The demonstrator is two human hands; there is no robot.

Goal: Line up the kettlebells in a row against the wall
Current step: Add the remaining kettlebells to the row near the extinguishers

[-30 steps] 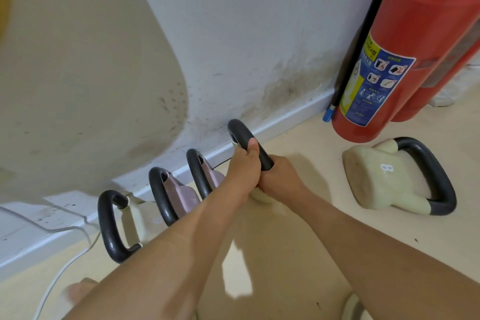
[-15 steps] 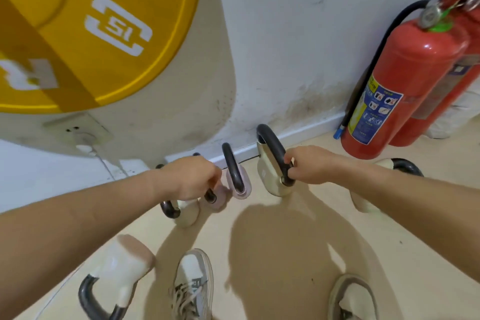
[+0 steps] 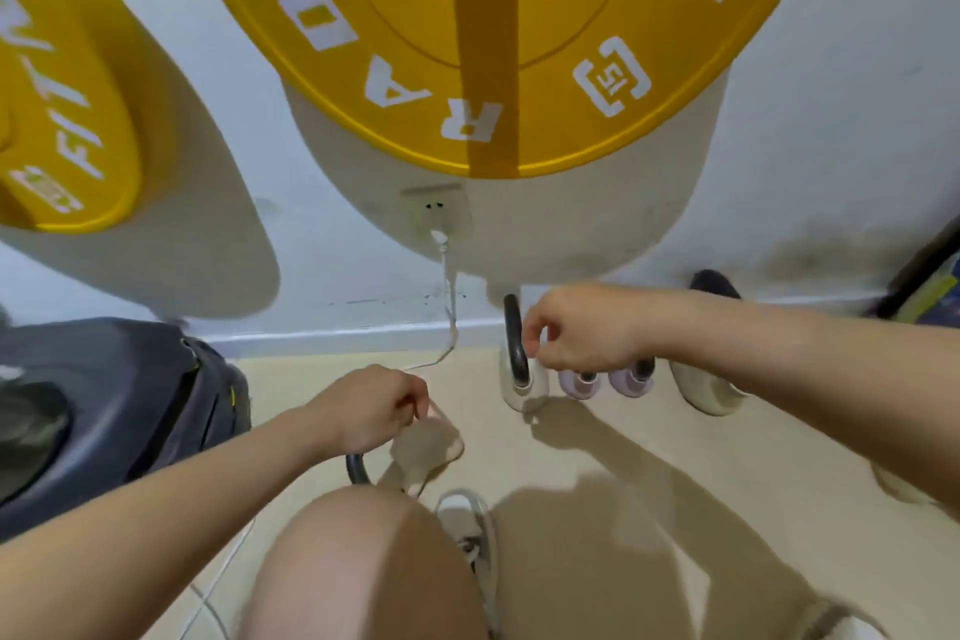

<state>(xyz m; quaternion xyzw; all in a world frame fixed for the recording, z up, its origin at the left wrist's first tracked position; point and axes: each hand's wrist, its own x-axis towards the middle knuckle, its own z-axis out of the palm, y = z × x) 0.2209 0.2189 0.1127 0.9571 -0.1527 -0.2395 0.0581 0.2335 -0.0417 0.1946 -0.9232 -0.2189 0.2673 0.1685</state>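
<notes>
Four kettlebells (image 3: 582, 382) stand snug against the wall (image 3: 332, 286), the right hand (image 3: 576, 327) curled at the end one's black handle (image 3: 513, 327), probably squaring it, while the left hand (image 3: 374, 411) curls over a stray kettlebell (image 3: 428, 447) lying out from the wall, neither grip clear.

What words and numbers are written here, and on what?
"RAD" and a lone "F": white letters on the big yellow weight plate, rest cut off.
"15": in a white box on that plate.
"FIT": on the left yellow plate, later letters unclear.
Label at the right edge: too blurred to read.
</notes>
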